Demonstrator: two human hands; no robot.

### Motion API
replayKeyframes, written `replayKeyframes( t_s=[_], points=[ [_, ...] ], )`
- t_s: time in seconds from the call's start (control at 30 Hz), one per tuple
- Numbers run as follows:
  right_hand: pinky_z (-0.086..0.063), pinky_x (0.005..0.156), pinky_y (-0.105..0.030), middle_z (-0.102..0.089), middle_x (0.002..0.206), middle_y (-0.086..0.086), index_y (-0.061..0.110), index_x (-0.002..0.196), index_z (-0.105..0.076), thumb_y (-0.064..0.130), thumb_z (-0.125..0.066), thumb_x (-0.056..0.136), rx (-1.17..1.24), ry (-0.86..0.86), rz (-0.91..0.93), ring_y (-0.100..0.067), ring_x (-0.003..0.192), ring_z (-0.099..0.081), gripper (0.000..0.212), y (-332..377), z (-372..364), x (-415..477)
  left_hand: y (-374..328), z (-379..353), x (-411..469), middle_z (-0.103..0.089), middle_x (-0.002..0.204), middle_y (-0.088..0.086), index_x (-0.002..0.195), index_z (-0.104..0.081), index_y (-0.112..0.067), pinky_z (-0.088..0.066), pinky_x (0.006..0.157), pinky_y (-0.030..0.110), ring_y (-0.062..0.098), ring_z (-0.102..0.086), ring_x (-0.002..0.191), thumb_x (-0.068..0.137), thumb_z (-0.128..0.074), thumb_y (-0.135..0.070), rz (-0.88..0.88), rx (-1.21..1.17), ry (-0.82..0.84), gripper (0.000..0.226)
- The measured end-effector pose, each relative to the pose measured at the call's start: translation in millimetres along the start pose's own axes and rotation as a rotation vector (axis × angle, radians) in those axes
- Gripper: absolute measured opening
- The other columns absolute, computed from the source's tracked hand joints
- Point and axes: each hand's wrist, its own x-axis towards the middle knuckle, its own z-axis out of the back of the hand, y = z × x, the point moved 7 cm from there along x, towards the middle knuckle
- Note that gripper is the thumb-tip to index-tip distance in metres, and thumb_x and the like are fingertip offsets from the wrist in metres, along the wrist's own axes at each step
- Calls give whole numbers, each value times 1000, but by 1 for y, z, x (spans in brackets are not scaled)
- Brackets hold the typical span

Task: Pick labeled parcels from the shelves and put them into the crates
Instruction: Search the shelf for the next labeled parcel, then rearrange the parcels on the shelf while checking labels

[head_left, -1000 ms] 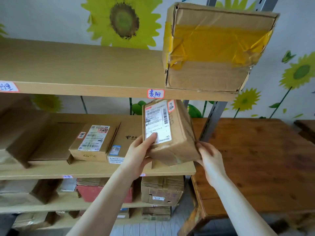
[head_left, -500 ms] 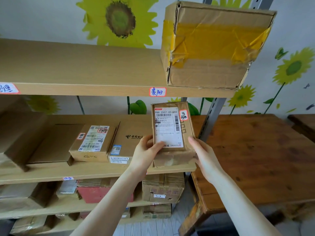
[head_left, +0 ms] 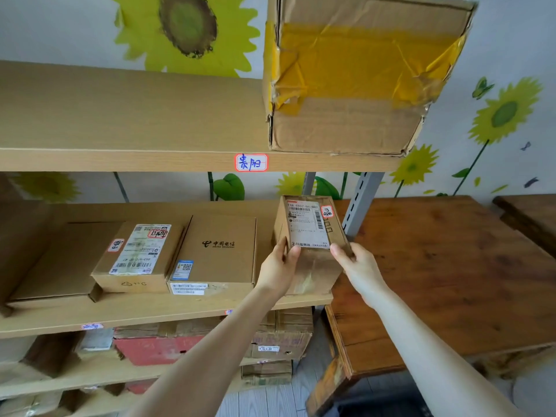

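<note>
A small brown cardboard parcel (head_left: 310,230) with a white shipping label and a red-edged sticker rests at the right end of the middle shelf (head_left: 168,308). My left hand (head_left: 278,267) grips its left side with the thumb on the label's lower corner. My right hand (head_left: 358,266) holds its right lower edge. Left of it on the same shelf lie a flat box with a black logo (head_left: 215,251) and a labelled box (head_left: 138,257). No crate is in view.
A big box with yellow tape (head_left: 355,76) stands on the top shelf (head_left: 120,115), above the parcel. A dark wooden table (head_left: 436,272) stands right of the grey shelf post (head_left: 361,203). Lower shelves hold more boxes, one red (head_left: 156,347).
The parcel was held up and tilted, then turned label-up; now it sits lower and further back, at the shelf's right end. Both hands followed it and stay on it.
</note>
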Motion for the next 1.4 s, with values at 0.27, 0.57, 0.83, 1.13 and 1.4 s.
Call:
replayKeyframes(
  t_s=[0.27,0.57,0.83,1.13,1.4],
  points=[
    [-50,79,-38,-63,86,-2,13,85,-59,46,-61,82,179,-304,-87,-21,85,-60,33,-30,10,-20,4,10,-19,-57,112,-9,129,-47,-15,-39,82,12,7,-53,104,95,-35,-46,33,-57,-105,47],
    [-47,88,-29,-68,106,-6,13,101,-62,24,-52,92,63,-56,-17,-14,98,-60,18,-19,-106,-77,71,158,-66,-60,100,7,108,-62,-6,-40,85,26,17,-52,89,95,-45,-18,88,38,-695,24],
    [-33,104,-37,-45,139,-12,7,137,-38,41,-49,91,78,14,-309,-28,128,-42,58,-8,-186,-39,114,183,-46,-61,95,4,105,-56,-7,-41,77,26,21,-55,87,93,-47,-20,178,76,-427,20],
    [-41,100,-36,-55,119,0,20,121,-55,28,-51,93,459,-307,-439,-20,111,-51,29,-19,-164,-81,99,191,-54,-69,82,-2,81,-62,-25,-50,70,18,10,-64,79,92,-52,-25,-27,-276,-311,14],
    [-46,95,-36,-52,127,5,43,105,-53,8,-42,94,332,-144,-241,-17,114,-53,38,32,-168,-86,68,190,-55,-70,106,-1,107,-59,-31,-53,79,26,9,-67,95,48,-69,-67,124,-700,33,70]
  ],
)
